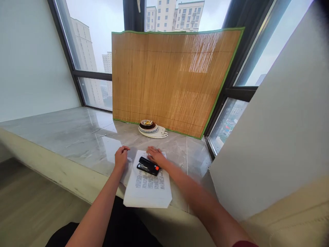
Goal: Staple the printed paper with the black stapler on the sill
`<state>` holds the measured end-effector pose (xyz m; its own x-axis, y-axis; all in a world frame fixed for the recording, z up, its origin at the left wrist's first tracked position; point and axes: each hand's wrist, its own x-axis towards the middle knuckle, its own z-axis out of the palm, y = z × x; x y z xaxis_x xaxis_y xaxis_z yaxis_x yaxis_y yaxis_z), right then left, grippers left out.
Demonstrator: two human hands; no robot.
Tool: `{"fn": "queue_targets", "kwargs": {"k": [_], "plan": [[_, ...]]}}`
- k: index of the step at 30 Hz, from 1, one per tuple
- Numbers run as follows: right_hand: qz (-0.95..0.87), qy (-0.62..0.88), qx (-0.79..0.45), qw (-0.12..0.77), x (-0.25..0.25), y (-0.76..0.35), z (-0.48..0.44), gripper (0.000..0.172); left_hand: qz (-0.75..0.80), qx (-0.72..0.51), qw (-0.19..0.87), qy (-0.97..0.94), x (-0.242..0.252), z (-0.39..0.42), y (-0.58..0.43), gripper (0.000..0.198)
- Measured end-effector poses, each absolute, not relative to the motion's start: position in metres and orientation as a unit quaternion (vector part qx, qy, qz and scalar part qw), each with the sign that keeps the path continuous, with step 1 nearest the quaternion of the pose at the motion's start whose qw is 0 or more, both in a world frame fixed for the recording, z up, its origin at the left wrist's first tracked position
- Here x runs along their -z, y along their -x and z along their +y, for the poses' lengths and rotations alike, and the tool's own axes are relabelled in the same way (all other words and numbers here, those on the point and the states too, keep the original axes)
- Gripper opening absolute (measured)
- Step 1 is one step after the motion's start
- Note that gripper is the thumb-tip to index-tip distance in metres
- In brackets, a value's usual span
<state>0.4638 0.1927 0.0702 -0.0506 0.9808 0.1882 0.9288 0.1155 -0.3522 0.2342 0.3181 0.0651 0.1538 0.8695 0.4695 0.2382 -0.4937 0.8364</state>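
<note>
A stack of printed paper (147, 187) lies on the grey marble sill (77, 133) in front of me, its near edge hanging over the ledge. A black stapler (148, 166) with an orange-red tab rests across the stack's upper part. My right hand (156, 155) lies flat with fingers stretched out on the far end of the paper, just behind the stapler. My left hand (120, 156) sits at the stack's far left corner with fingers curled down on the sill; whether it grips the paper is unclear.
A pile of plates (153, 129) with a small patterned dish on top stands farther back. Behind it a bamboo mat (169, 79) edged in green leans against the window. A white wall (272, 130) closes the right side.
</note>
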Motion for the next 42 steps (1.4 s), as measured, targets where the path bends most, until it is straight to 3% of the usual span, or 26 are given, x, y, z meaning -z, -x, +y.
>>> {"fn": "queue_targets", "kwargs": {"k": [6, 12, 16, 24, 30, 35, 42], "plan": [[-0.697, 0.686, -0.088, 0.191, -0.07, -0.512, 0.161, 0.041, 0.203, -0.349, 0.269, -0.875, -0.072, 0.3, -0.252, 0.032], [-0.699, 0.668, -0.066, 0.245, -0.074, -0.5, 0.175, 0.037, 0.203, -0.205, 0.183, -0.94, -0.077, 0.284, -0.25, 0.041], [-0.628, 0.718, -0.016, 0.299, -0.079, -0.508, 0.153, 0.029, 0.211, -0.185, 0.147, -0.949, -0.082, 0.28, -0.249, 0.038], [-0.475, 0.85, -0.005, 0.229, -0.07, -0.534, 0.123, 0.031, 0.221, -0.188, 0.153, -0.945, -0.083, 0.281, -0.251, 0.035], [-0.45, 0.801, -0.059, 0.391, -0.069, -0.538, 0.139, 0.021, 0.217, -0.183, 0.153, -0.947, -0.082, 0.284, -0.25, 0.037], [-0.38, 0.702, -0.17, 0.578, -0.063, -0.549, 0.144, 0.032, 0.22, -0.187, 0.158, -0.944, -0.08, 0.287, -0.249, 0.039], [-0.377, 0.689, -0.172, 0.595, -0.06, -0.554, 0.147, 0.013, 0.22, -0.195, 0.16, -0.942, -0.08, 0.287, -0.248, 0.041]]}}
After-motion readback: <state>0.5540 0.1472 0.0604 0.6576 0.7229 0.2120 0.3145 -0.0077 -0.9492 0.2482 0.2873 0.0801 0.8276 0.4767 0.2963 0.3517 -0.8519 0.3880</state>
